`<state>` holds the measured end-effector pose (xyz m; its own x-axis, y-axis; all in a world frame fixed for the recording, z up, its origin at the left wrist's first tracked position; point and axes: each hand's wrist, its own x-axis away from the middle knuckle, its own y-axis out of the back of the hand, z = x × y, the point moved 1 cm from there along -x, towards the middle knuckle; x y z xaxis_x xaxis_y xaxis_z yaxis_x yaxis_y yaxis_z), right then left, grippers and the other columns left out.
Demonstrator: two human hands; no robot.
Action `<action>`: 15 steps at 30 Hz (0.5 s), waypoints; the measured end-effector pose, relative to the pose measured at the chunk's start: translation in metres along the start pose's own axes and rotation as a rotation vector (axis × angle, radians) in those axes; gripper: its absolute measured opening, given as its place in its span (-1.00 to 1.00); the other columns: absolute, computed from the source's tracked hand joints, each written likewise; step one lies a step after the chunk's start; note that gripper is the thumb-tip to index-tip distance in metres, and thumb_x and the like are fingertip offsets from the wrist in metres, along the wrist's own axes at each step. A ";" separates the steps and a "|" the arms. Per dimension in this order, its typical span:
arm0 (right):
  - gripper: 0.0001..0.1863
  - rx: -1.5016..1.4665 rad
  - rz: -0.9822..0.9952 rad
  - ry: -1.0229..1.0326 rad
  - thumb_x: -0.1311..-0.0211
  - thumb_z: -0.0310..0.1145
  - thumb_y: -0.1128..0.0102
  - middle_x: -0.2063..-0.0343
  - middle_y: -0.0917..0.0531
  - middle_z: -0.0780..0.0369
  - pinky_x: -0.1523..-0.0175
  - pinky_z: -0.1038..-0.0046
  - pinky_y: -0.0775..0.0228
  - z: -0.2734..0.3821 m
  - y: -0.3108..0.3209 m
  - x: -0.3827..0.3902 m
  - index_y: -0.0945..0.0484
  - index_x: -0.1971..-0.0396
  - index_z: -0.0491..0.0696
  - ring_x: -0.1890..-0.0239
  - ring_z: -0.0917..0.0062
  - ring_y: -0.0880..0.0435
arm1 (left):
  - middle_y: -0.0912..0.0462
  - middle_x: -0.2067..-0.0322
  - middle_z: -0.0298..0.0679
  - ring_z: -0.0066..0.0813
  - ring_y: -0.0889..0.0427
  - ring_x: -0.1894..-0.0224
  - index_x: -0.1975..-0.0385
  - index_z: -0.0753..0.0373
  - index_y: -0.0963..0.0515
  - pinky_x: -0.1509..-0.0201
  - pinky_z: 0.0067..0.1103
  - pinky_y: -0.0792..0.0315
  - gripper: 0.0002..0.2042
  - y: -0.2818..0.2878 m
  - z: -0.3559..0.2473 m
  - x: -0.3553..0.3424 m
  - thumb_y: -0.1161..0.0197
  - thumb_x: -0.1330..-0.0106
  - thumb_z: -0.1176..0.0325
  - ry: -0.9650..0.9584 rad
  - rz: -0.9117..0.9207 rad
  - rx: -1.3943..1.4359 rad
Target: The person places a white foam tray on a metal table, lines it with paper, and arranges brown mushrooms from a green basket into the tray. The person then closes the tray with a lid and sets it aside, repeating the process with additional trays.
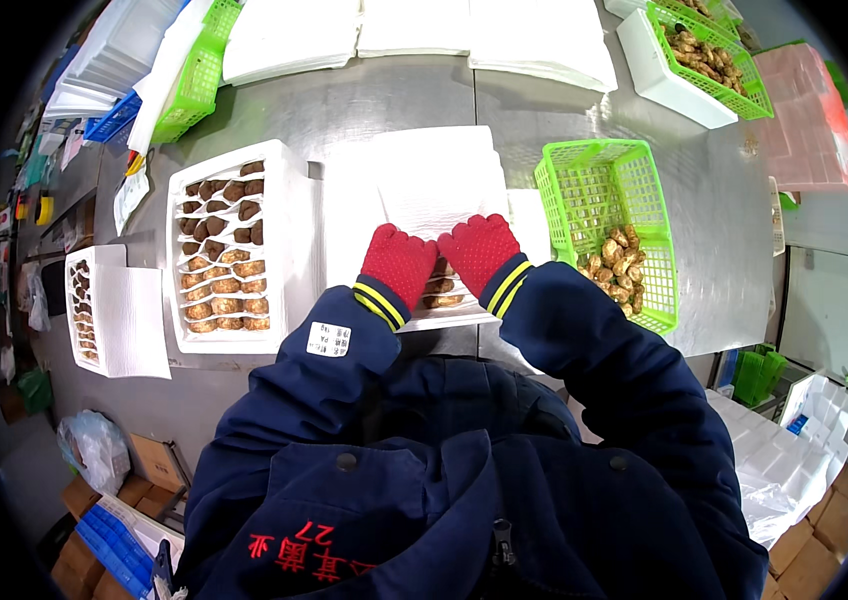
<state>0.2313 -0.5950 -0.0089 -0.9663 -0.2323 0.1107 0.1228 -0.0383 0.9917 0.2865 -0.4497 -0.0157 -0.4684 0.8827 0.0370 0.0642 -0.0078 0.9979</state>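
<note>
My left hand point(400, 262) and my right hand point(482, 255), both in red knitted gloves with yellow-striped cuffs, meet over a white foam box point(449, 320). Their fingers are bent and closed on the near edge of a white paper sheet point(444, 190), which spreads away over the box. Below the gloves, brown mushrooms point(442, 292) show in a short row; the gloves hide part of them. To the right stands a green plastic basket point(594, 165) with a heap of lumpy, light-brown mushrooms point(616, 268) in its near half.
On the left, a white foam box point(284, 250) holds rows of mushrooms parted by paper strips; a smaller box point(84, 315) lies farther left. White sheet stacks point(414, 25) line the far side of the metal table point(714, 220). Another filled green basket point(709, 65) stands at far right.
</note>
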 end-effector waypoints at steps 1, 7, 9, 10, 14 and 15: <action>-0.87 0.025 0.030 0.015 -0.03 -0.32 -0.09 0.45 -0.60 0.27 0.21 0.30 -0.33 0.002 0.001 0.002 -0.57 0.40 0.05 0.28 0.40 -0.57 | -0.60 0.49 -0.26 -0.32 -0.58 0.32 0.46 0.12 -0.54 -0.02 -0.38 -0.31 -0.92 -0.003 0.001 0.001 -0.10 -0.11 0.35 -0.008 0.012 0.011; -0.83 0.073 0.113 0.002 -0.07 -0.27 -0.06 0.40 -0.62 0.27 0.13 0.27 -0.28 0.005 -0.006 0.006 -0.61 0.42 0.06 0.20 0.40 -0.56 | -0.59 0.45 -0.27 -0.29 -0.58 0.29 0.36 0.13 -0.55 0.00 -0.36 -0.33 -0.86 -0.002 -0.005 0.000 -0.11 -0.10 0.33 -0.001 -0.031 0.053; -0.82 0.057 0.117 0.013 -0.08 -0.26 -0.06 0.39 -0.62 0.27 0.13 0.28 -0.30 0.003 -0.004 0.007 -0.61 0.39 0.05 0.20 0.40 -0.56 | -0.59 0.43 -0.27 -0.27 -0.58 0.30 0.30 0.13 -0.54 0.06 -0.36 -0.36 -0.82 -0.001 -0.009 0.001 -0.11 -0.11 0.33 0.009 -0.015 0.087; -0.82 0.045 0.108 0.031 -0.08 -0.26 -0.06 0.38 -0.62 0.27 0.13 0.27 -0.31 0.000 -0.001 0.007 -0.60 0.38 0.04 0.20 0.39 -0.56 | -0.59 0.41 -0.26 -0.26 -0.58 0.30 0.28 0.14 -0.53 0.10 -0.36 -0.37 -0.81 -0.001 -0.012 0.001 -0.11 -0.11 0.33 0.020 0.057 0.091; -0.69 -0.243 -0.211 -0.279 -0.13 -0.17 -0.09 0.18 -0.59 0.20 0.12 0.11 -0.37 -0.033 0.013 -0.024 -0.56 0.19 -0.02 0.12 0.25 -0.54 | -0.60 0.38 -0.23 -0.24 -0.59 0.30 0.27 0.16 -0.52 0.21 -0.36 -0.40 -0.79 -0.001 -0.011 0.006 -0.09 -0.11 0.32 0.001 0.024 0.148; -0.57 -0.237 -0.404 -0.339 -0.11 -0.10 -0.12 0.11 -0.56 0.15 0.07 0.12 -0.36 -0.039 0.023 -0.027 -0.49 0.07 -0.03 0.07 0.22 -0.51 | -0.60 0.37 -0.22 -0.24 -0.59 0.28 0.26 0.15 -0.52 0.21 -0.36 -0.40 -0.79 -0.002 -0.010 0.009 -0.09 -0.11 0.31 0.001 0.005 0.158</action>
<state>0.2694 -0.6275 0.0088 -0.9608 0.1686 -0.2201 -0.2612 -0.2847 0.9224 0.2738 -0.4464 -0.0165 -0.4691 0.8822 0.0418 0.2038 0.0621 0.9770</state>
